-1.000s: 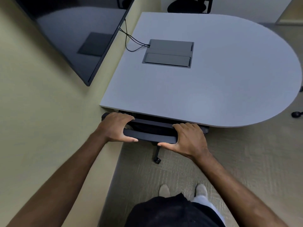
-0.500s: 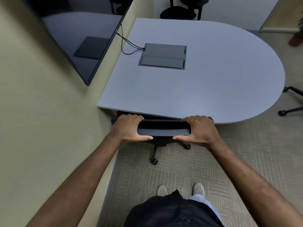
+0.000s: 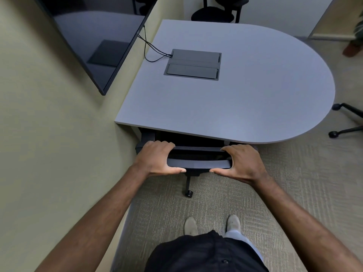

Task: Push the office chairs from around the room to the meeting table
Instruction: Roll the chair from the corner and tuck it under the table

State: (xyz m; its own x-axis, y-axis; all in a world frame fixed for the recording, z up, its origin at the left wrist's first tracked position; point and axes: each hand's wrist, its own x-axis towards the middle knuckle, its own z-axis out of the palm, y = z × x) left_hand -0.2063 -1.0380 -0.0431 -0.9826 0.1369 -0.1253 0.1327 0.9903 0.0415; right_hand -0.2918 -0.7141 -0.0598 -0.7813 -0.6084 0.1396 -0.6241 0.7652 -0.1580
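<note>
A black office chair [image 3: 198,162] stands at the near straight edge of the grey meeting table [image 3: 255,107], its seat hidden under the tabletop. Only the top of its backrest, one leg and a caster show. My left hand [image 3: 157,159] grips the left end of the backrest top. My right hand [image 3: 240,162] grips the right end. A second black chair [image 3: 214,11] stands at the table's far side. The wheeled base of a third chair [image 3: 345,122] pokes in at the right edge.
A yellow-green wall [image 3: 49,144] runs close along my left, with a large dark screen [image 3: 94,36] mounted on it. A grey cable box [image 3: 193,62] with black cords sits in the tabletop. Beige carpet [image 3: 294,183] spreads to the right. My feet stand behind the chair.
The backrest has turned from slanted to square with the table edge. My hands have slid to its two ends. The view has pulled back, so more of the far chair and the right chair's base shows.
</note>
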